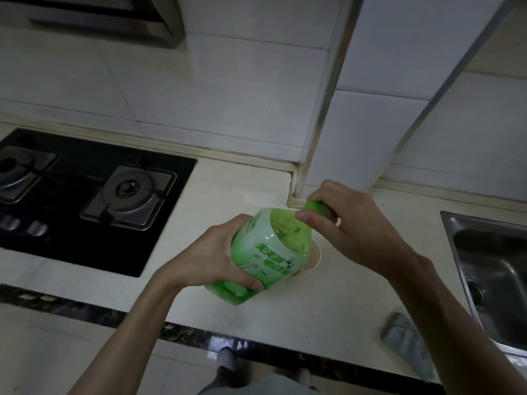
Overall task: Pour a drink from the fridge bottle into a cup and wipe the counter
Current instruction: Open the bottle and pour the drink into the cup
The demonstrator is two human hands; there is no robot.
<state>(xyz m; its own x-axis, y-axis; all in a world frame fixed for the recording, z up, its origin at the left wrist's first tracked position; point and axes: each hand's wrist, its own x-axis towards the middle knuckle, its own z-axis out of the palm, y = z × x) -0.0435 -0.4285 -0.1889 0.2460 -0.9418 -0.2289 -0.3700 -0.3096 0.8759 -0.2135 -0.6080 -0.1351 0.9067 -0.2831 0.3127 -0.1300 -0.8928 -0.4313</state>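
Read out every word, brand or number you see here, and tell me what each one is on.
"天天": first two large white characters on the label of the green bottle.
Remaining large white characters there: too blurred to read, partly covered by the left hand.
Small print beside them: too small to read.
Green cap under the right hand, hob, cup, sink, grey cloth: no text visible.

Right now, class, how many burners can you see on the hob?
2: the right burner near the counter, the left burner cropped at the frame edge; more may be hidden.
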